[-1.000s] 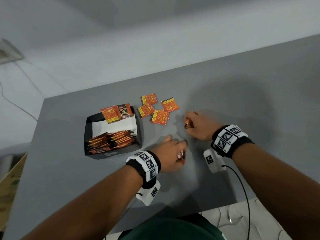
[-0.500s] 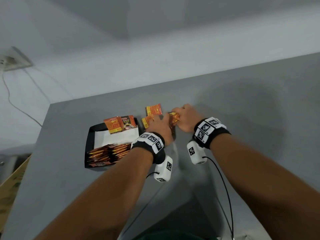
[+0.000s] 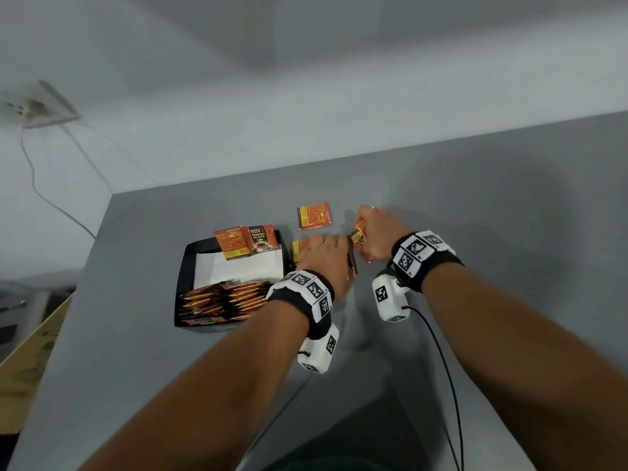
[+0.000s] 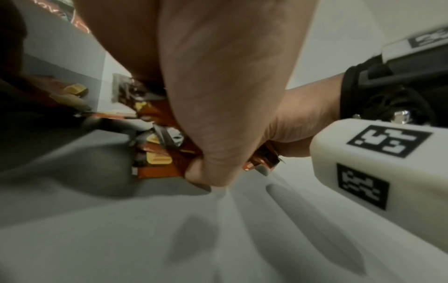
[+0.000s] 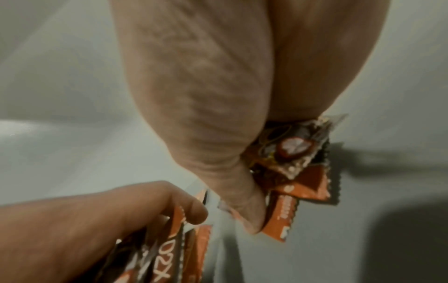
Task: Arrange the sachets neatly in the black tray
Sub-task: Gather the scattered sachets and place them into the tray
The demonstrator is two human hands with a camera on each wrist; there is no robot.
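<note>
The black tray (image 3: 183, 266) sits left of my hands with a row of orange sachets (image 3: 224, 299) stacked at its near end and two sachets (image 3: 246, 241) leaning on its far wall. My left hand (image 3: 323, 256) grips a few sachets (image 4: 155, 164) beside the tray's right wall, over another sachet (image 3: 299, 248) lying on the table. My right hand (image 3: 377, 232) pinches several sachets (image 5: 298, 183) just right of it. One loose sachet (image 3: 314, 215) lies flat beyond both hands.
The grey table (image 3: 492, 205) stretches wide to the right and toward me. Its far edge meets a white wall carrying a socket (image 3: 44, 108) and cable. A cardboard box (image 3: 34, 348) stands off the table's left edge. A black cable (image 3: 448, 379) trails from my right wrist.
Both hands moved from the near table up to the loose sachets and gathered some. Fewer sachets lie flat now; the right hand has drawn slightly right with its bundle.
</note>
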